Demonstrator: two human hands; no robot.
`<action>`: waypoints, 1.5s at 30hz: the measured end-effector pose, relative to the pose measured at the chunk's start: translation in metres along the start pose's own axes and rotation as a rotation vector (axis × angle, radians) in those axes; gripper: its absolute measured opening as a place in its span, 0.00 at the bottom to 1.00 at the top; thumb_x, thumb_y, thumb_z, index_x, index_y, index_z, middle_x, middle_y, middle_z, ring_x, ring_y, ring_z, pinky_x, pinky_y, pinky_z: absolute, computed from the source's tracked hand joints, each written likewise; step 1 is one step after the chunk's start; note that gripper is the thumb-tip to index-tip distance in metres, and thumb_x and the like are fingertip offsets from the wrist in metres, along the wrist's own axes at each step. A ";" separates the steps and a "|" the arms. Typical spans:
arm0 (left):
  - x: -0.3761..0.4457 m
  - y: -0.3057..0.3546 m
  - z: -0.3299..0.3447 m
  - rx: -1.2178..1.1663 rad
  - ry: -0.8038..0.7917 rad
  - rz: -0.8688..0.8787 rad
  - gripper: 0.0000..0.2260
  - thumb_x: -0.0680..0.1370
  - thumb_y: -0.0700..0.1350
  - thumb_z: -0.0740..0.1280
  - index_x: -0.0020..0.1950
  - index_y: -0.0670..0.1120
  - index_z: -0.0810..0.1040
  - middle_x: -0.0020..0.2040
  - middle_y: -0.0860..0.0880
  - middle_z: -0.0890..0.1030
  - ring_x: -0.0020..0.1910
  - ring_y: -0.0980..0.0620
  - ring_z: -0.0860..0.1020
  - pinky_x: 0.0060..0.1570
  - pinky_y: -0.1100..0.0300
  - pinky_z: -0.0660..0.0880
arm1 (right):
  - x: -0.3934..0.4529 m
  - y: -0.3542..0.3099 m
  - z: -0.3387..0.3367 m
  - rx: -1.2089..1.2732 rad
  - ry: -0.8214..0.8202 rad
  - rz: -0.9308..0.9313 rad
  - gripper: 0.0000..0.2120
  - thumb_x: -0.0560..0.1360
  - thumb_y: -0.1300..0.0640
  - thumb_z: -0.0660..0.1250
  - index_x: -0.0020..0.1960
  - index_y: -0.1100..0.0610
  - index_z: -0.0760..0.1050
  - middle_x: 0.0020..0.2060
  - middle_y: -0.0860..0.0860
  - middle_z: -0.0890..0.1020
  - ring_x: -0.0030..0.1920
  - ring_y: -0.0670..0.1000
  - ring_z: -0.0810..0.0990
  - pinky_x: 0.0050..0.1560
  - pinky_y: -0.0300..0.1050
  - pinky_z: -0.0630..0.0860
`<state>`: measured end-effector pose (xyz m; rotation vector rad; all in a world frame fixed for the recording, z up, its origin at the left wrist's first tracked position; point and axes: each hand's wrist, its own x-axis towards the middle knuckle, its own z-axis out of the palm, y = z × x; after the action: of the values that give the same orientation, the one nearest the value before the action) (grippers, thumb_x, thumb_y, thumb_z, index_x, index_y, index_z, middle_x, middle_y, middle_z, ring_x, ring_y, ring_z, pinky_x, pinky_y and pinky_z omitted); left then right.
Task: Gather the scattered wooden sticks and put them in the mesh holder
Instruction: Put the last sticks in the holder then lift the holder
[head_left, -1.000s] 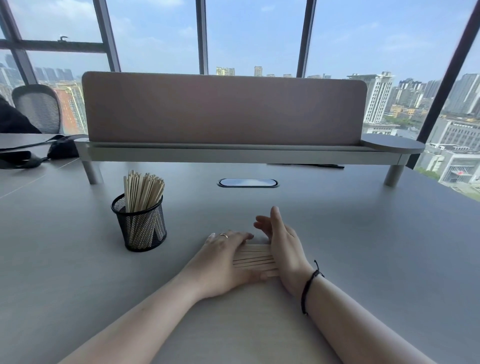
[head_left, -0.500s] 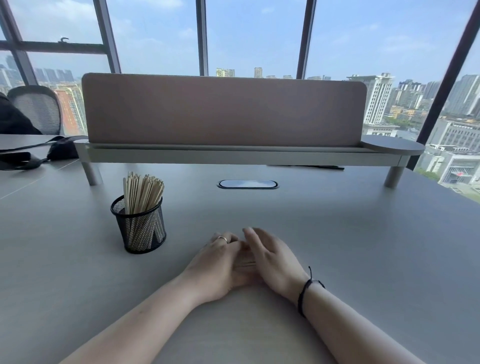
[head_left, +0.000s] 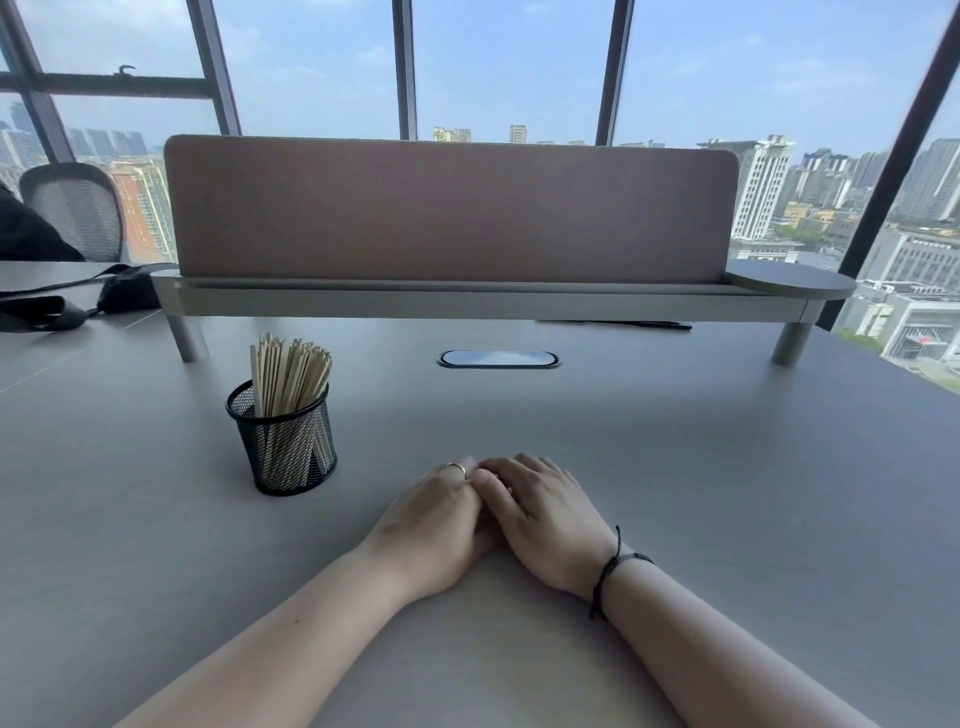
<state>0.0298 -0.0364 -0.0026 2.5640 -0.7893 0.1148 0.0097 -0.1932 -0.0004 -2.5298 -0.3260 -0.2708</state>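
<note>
Both hands meet at the near centre of the grey surface (head_left: 675, 467): left hand (head_left: 434, 525) and right hand (head_left: 545, 512) cupped together, fingers curled; whatever they grasp is hidden. Black round mesh holder (head_left: 283, 441), far-left, already carries pale wooden sticks (head_left: 288, 371). Judgement: squeeze the bundle parallel, lift level, then drop ends-first.

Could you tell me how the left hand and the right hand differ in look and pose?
The left hand wears a ring on one finger; the right hand has none, but a dark cord bracelet circles its wrist. The right hand's fingertips overlap the left hand's fingers, not the reverse. Both lie palm down on the table, touching, right of the mesh holder. No sticks show beneath them.
</note>
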 end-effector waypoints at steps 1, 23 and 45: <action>0.000 0.001 0.000 0.031 0.011 0.005 0.27 0.73 0.63 0.54 0.66 0.53 0.76 0.59 0.50 0.77 0.60 0.46 0.77 0.57 0.51 0.75 | 0.000 0.000 -0.001 0.003 0.003 0.008 0.30 0.75 0.31 0.43 0.61 0.42 0.76 0.51 0.45 0.80 0.58 0.49 0.75 0.62 0.49 0.69; 0.000 0.009 0.005 0.358 0.097 0.158 0.16 0.84 0.46 0.57 0.70 0.46 0.74 0.65 0.46 0.77 0.62 0.43 0.76 0.59 0.48 0.74 | 0.003 0.006 -0.010 0.221 0.082 0.182 0.18 0.80 0.42 0.60 0.65 0.49 0.76 0.54 0.46 0.84 0.56 0.48 0.80 0.58 0.44 0.74; -0.001 -0.010 0.009 0.145 0.164 0.106 0.10 0.81 0.41 0.61 0.60 0.46 0.76 0.57 0.47 0.74 0.59 0.45 0.74 0.61 0.53 0.71 | 0.006 0.008 -0.017 0.441 0.236 0.250 0.19 0.82 0.46 0.58 0.48 0.59 0.78 0.42 0.49 0.83 0.45 0.50 0.80 0.49 0.48 0.75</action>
<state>0.0342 -0.0330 -0.0143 2.6044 -0.8823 0.4250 0.0162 -0.2081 0.0105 -2.0511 0.0257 -0.3523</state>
